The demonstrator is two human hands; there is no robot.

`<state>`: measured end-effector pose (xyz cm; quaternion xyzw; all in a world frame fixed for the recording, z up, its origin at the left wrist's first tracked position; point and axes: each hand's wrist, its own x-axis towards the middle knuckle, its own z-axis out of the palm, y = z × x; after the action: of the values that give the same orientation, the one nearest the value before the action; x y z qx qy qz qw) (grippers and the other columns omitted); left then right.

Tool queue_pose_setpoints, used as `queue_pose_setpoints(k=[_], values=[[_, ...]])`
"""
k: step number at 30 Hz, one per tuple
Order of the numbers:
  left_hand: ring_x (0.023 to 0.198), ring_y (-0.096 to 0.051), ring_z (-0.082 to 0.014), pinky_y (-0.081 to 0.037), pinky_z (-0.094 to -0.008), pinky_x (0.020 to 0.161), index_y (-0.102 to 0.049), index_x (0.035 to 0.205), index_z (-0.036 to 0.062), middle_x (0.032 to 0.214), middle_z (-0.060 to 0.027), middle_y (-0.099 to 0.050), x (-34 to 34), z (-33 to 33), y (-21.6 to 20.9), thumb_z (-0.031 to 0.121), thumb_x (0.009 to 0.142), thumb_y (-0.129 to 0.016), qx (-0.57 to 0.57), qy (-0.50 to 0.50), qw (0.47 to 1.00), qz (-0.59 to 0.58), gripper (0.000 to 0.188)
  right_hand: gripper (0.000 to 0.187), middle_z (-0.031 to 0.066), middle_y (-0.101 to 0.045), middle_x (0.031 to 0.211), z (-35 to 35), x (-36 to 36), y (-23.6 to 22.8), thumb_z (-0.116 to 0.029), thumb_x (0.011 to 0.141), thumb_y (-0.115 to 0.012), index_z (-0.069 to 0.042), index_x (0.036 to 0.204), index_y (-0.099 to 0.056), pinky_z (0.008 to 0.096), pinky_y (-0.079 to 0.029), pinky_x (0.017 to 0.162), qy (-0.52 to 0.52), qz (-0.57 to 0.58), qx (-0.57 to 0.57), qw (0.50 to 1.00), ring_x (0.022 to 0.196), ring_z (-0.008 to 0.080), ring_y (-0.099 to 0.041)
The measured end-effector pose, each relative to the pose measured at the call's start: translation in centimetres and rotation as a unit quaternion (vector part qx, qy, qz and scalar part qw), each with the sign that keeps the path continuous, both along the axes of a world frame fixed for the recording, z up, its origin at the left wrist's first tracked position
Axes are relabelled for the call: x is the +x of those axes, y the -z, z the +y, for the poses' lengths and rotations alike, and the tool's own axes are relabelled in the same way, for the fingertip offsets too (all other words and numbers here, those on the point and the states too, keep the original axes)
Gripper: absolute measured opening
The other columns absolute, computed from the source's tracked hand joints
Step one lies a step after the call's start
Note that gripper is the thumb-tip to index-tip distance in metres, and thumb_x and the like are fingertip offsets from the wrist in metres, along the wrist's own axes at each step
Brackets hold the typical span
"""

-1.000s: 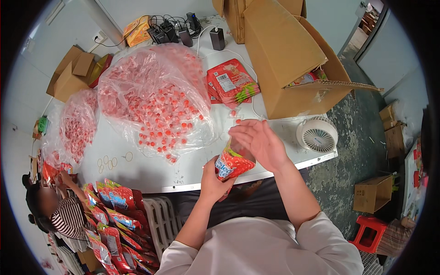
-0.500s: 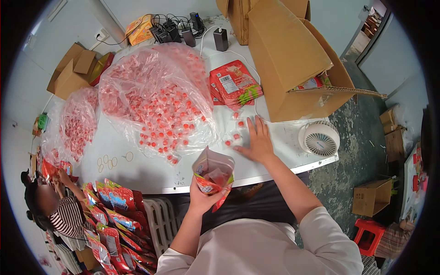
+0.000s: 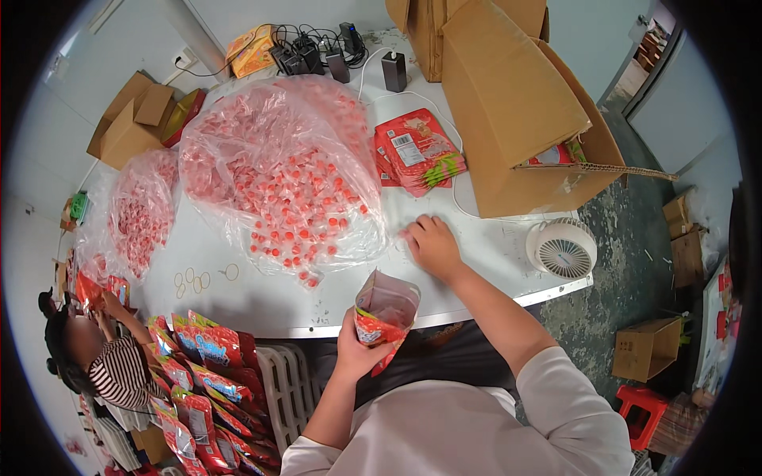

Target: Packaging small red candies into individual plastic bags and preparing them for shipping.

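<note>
My left hand grips a red stand-up pouch at the table's front edge, its mouth gaping upward. Small wrapped pieces show inside it. My right hand rests on the white table, fingers curled in over wrapped red candies that are mostly hidden beneath them. To the left of that hand lies a big clear plastic bag full of the same candies, some spilling toward its near edge. Beyond it sits a stack of flat red pouches.
A large cardboard box and a white fan stand to the right. Several filled pouches pack a crate at lower left. Rubber bands, a smaller candy bag and black adapters lie about. A co-worker handles pouches at far left.
My right hand has drawn its spread fingers in over the loose candies, which no longer lie exposed on the table. The left hand still holds the pouch; the whole view has shifted slightly.
</note>
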<state>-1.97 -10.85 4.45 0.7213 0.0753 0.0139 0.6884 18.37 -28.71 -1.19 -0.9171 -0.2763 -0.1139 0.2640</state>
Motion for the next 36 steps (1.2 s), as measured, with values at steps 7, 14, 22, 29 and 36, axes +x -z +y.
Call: queue_pose_setpoints(k=[7,14,22,29,36], values=[[0.111,-0.056,-0.0367,-0.049,-0.0413,0.092,-0.048,0.129,0.0003,0.119,-0.0190,-0.057,1.7,0.9,-0.8,0.009,0.063,-0.083,0.315,-0.028,0.949,-0.004,0.076,0.012,0.0082,-0.066,0.086,-1.2,-1.3,0.3,-0.018,0.082,-0.067,-0.011,0.092,-0.064,0.0413,-0.052,0.059,0.048,0.008,0.066,0.997,0.076,0.0291,-0.066],[0.112,-0.059,-0.0311,-0.050,-0.0378,0.093,-0.047,0.131,0.0001,0.121,-0.0181,-0.056,0.5,2.2,-1.3,0.007,0.063,-0.084,0.262,-0.054,0.963,-0.021,0.077,0.021,0.0112,-0.063,0.081,1.2,-4.1,-1.2,-0.027,0.081,-0.069,-0.009,0.087,-0.061,0.0421,-0.054,0.063,-0.081,-0.010,-0.062,0.995,0.077,0.0296,-0.067],[0.110,-0.061,-0.0275,-0.050,-0.0366,0.093,-0.046,0.132,-0.0030,0.120,-0.0182,-0.057,-0.4,1.9,-0.8,0.009,0.063,-0.087,0.308,-0.073,0.948,-0.033,0.082,0.018,-0.0025,-0.048,0.068,0.0,-5.0,-8.3,-0.020,0.088,-0.058,-0.007,0.076,-0.053,0.0301,-0.038,0.050,0.058,0.371,0.517,0.769,0.057,0.0119,-0.048],[0.108,-0.057,-0.0357,-0.049,-0.0396,0.090,-0.048,0.129,0.0006,0.118,-0.0178,-0.056,2.1,-0.7,-1.2,0.006,0.062,-0.079,0.279,-0.070,0.957,-0.030,0.074,0.008,0.0017,-0.054,0.084,1.7,-6.2,-12.5,-0.011,0.087,-0.055,-0.006,0.081,-0.057,0.0269,-0.039,0.064,-0.023,0.358,0.623,0.695,0.070,0.0099,-0.048],[0.111,-0.055,-0.0370,-0.049,-0.0393,0.092,-0.048,0.128,-0.0013,0.119,-0.0195,-0.056,2.6,-0.5,-0.3,0.005,0.061,-0.079,0.259,-0.040,0.964,-0.049,0.074,0.031,0.0109,-0.061,0.110,0.3,-6.5,-12.3,-0.011,0.087,-0.062,-0.003,0.115,-0.050,0.0358,-0.039,0.106,-0.139,0.367,0.600,0.697,0.113,0.0190,-0.057]])
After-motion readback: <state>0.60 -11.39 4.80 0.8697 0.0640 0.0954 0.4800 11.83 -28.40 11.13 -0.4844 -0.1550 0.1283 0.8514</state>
